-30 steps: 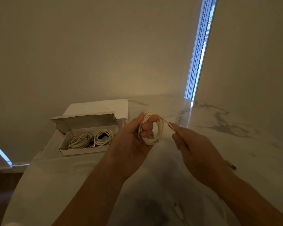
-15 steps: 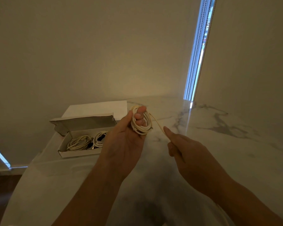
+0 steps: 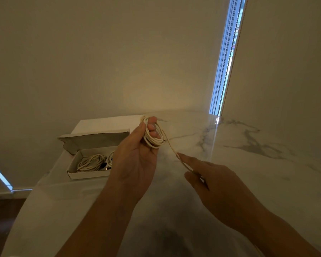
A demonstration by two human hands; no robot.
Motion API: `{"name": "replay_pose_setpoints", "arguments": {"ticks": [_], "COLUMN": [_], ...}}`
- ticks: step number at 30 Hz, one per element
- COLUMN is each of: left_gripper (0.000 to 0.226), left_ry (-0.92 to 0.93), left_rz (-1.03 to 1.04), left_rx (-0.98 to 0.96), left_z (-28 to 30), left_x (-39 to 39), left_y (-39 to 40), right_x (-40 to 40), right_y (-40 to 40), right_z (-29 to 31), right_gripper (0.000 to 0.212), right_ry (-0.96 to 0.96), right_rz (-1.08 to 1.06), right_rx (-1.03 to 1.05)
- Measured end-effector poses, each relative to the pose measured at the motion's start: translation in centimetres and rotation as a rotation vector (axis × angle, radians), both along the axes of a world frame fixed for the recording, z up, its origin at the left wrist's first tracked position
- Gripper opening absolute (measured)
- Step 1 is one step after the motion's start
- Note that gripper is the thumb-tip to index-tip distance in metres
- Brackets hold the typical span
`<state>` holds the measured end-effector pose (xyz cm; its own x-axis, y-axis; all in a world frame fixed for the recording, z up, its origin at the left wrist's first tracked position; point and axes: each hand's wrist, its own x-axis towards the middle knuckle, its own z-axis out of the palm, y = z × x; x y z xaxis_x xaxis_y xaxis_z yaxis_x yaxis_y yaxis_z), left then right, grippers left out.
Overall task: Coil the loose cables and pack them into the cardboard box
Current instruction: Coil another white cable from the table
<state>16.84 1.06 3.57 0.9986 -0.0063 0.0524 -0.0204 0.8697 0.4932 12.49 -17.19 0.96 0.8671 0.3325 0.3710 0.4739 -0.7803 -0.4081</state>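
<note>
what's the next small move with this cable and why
Probably wind the loose tail once more round the coil. The left hand holds the coil on its fingers while the right hand pinches the tail, which runs straight between them, unwound. The box comes after.

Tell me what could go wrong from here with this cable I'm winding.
The coil sits only around the left hand's fingertips, so loops might slip off and unravel. The loose tail runs to the right hand; a hard pull could drag the coil out of shape. The cardboard box already holds coiled cables, so this one may tangle with them.
</note>
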Motion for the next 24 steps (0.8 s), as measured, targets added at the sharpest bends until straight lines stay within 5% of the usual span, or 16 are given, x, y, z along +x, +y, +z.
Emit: {"name": "replay_pose_setpoints", "arguments": {"ticks": [14,24], "left_gripper": [0.045,0.045], "left_ry": [-0.022,-0.069], "left_rz": [0.024,0.170], "left_rx": [-0.003,0.130], "left_z": [-0.06,-0.17], "left_x": [0.40,0.11], "left_y": [0.75,-0.07], "right_x": [-1.02,-0.94], "right_y": [-0.22,-0.45], "right_z": [0.69,0.87], "right_gripper": [0.052,0.033], "right_ry": [0.128,0.088], "right_rz": [0.001,0.020], "right_rx": [-0.060,-0.211]}}
